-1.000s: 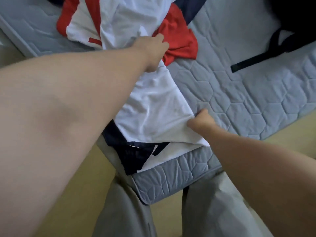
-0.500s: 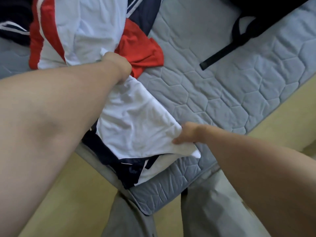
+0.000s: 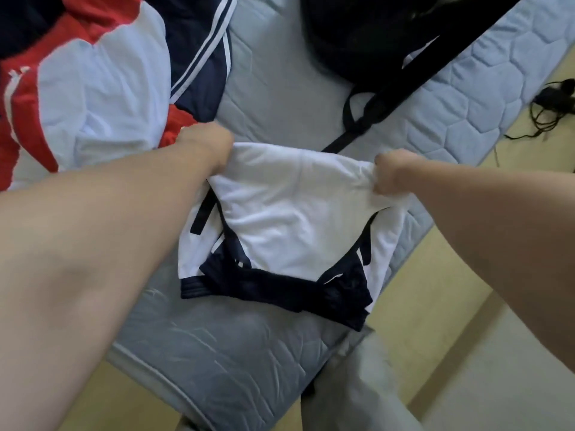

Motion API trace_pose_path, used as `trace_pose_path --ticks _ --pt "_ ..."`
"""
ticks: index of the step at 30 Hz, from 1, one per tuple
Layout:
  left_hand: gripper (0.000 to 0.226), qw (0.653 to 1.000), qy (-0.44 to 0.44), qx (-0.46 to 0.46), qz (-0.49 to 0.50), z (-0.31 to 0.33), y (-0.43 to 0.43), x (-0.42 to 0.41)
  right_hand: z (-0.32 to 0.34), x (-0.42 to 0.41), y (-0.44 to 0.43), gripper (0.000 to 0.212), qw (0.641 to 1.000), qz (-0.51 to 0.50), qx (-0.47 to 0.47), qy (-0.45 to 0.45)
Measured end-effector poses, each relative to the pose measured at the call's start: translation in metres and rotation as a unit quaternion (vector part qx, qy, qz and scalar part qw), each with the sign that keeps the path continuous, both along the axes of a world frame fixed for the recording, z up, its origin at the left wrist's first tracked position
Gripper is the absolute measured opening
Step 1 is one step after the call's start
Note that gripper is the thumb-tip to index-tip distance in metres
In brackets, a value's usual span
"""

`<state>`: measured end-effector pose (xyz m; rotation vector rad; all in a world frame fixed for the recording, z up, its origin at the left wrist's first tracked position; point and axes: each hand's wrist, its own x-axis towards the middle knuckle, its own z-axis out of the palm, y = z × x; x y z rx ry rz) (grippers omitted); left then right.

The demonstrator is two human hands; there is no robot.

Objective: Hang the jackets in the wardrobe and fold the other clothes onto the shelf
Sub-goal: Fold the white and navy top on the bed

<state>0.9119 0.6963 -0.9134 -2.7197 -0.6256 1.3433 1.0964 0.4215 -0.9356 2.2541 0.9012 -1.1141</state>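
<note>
A white shirt with navy trim point(image 3: 292, 213) lies folded on the grey quilted mattress point(image 3: 485, 98) near its corner. My left hand point(image 3: 208, 144) grips the shirt's far left corner. My right hand point(image 3: 393, 174) grips the far right corner, the cloth bunched in its fingers. Both fists are curled tight on the fabric and the top edge is stretched between them. A red, white and navy jacket point(image 3: 93, 88) lies in a heap at the far left of the mattress, just beyond my left hand.
A black bag point(image 3: 367, 29) with long straps sits on the mattress at the back right. A black cable point(image 3: 553, 101) lies on the yellowish floor at the far right. My grey trouser legs point(image 3: 354, 393) stand against the mattress corner.
My right hand has carried the shirt's near corner up and away from me, folding the shirt over. The left hand kept its grip. The view swung right.
</note>
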Motion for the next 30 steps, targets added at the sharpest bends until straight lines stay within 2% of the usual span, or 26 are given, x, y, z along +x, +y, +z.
trace_pose_path --ticks 3,6,10,14,19,21,23,28,30 --pt "0.036 0.998 -0.045 0.032 -0.004 -0.003 0.007 0.008 -0.006 0.009 0.002 0.015 0.996 -0.008 0.074 -0.057" --pt "0.032 0.996 -0.079 0.043 0.005 -0.004 0.004 -0.001 -0.010 -0.002 -0.007 0.006 0.990 -0.025 0.112 -0.081" --pt "0.027 0.982 -0.175 0.036 0.066 0.003 -0.006 -0.032 0.000 -0.027 -0.025 0.014 0.982 -0.061 0.163 -0.073" --pt "0.028 0.958 -0.254 0.035 0.131 0.016 -0.022 -0.076 0.018 -0.066 -0.053 0.017 0.970 -0.029 0.220 -0.098" --pt "0.024 0.903 -0.355 0.037 0.239 0.024 -0.065 -0.152 0.045 -0.132 -0.105 0.012 0.922 0.012 0.363 -0.135" --pt "0.026 0.891 -0.355 0.029 0.282 0.021 -0.087 -0.184 0.046 -0.160 -0.125 0.021 0.931 0.040 0.346 -0.109" --pt "0.032 0.896 -0.318 0.022 0.311 0.011 -0.107 -0.212 0.040 -0.185 -0.140 0.032 0.952 0.068 0.289 -0.066" --pt "0.031 0.942 -0.187 0.021 0.278 -0.020 -0.136 -0.260 0.011 -0.222 -0.148 0.030 0.989 0.103 0.107 -0.011" --pt "0.031 0.958 -0.133 0.015 0.255 -0.028 -0.139 -0.266 0.003 -0.227 -0.143 0.032 0.993 0.091 0.070 0.010"
